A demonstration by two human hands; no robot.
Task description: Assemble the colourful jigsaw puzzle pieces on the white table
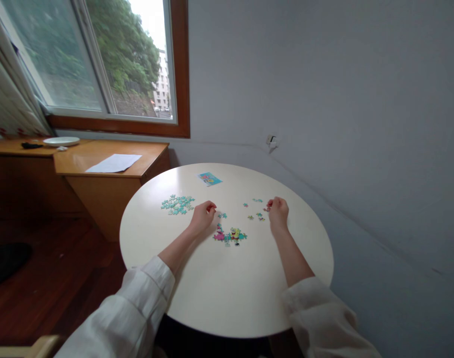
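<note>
My left hand [203,217] is closed, fingertips curled together, just above and left of two or so small teal puzzle pieces [222,216]; what it pinches, if anything, is hidden. Below it lies a partly joined jigsaw puzzle [232,235] with a pink figure at the left and a yellow one at the right. My right hand [279,213] is closed too, its fingertips at a reddish puzzle piece [267,209] on the right side of the table. Several loose puzzle pieces [251,217] are scattered to the left of that hand.
A heap of teal puzzle pieces [177,204] lies on the left of the round white table [227,288]. Toward its far edge is a small picture card [210,179]. A wooden desk [155,151] with a paper sheet [114,163] and white plate [61,141] stands behind left.
</note>
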